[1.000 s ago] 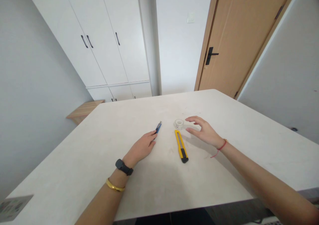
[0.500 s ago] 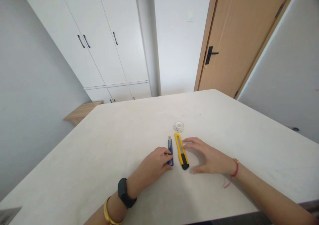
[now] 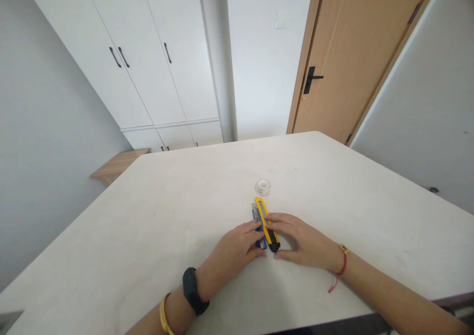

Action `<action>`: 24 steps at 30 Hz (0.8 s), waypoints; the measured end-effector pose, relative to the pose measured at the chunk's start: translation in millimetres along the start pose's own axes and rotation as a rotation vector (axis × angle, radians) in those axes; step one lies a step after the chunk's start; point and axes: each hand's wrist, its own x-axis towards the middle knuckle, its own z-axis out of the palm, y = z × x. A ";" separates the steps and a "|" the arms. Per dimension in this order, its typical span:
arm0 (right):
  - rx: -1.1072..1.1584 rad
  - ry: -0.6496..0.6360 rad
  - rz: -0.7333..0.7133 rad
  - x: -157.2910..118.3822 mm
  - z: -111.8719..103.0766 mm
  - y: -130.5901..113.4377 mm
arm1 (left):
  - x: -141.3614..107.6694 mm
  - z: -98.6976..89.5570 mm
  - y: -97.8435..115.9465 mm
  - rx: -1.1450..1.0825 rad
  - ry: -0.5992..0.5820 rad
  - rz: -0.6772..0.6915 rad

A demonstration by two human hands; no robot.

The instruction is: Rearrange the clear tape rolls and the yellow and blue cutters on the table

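A yellow utility knife (image 3: pixel 265 228) lies flat on the table, slanting from its upper end down to a black butt end. Tight against its left edge lies a blue utility knife (image 3: pixel 259 233), nearly parallel, with its metal tip showing beyond the blue body. The yellow edge seems to ride over the blue one, but the hands hide too much to be sure.

The pair sits between the two hands, which come in from either side at table level. The left hand (image 3: pixel 235 247) is on the blue side, with its left fingers (image 3: pixel 252 230) curved over the blue knife. The right hand (image 3: pixel 302 241) is on the yellow side, with its right fingers (image 3: pixel 278 220) reaching onto the yellow body and its right thumb (image 3: pixel 283 257) lying low, just beside the black end. Both hands are curved rather than spread wide, closing in on the knives, but I cannot tell whether either is really gripping or only touching.

A roll of clear tape (image 3: pixel 262 188) sits on the table (image 3: pixel 148 226) just beyond the knives' upper ends. A black watch (image 3: pixel 193 291) and a gold bangle (image 3: pixel 163 316) circle the left wrist, and a red string bracelet (image 3: pixel 342 262) circles the right.
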 end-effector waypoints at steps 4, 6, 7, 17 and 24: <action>-0.014 0.010 0.007 -0.2 3.5 1.3 | 1.0 -0.5 3.6 -0.015 0.023 -0.017; -0.017 0.013 0.017 -0.4 4.9 2.3 | 1.3 -0.8 4.5 -0.023 0.033 -0.021; -0.019 0.012 0.020 -0.5 5.3 2.7 | 1.5 -0.9 4.7 -0.028 0.038 -0.020; 0.081 0.025 0.047 0.3 2.0 -3.8 | 0.3 2.0 2.5 -0.028 0.069 0.023; 0.422 0.348 0.280 5.8 -7.7 21.3 | -0.7 -20.6 -16.1 -0.211 0.378 -0.135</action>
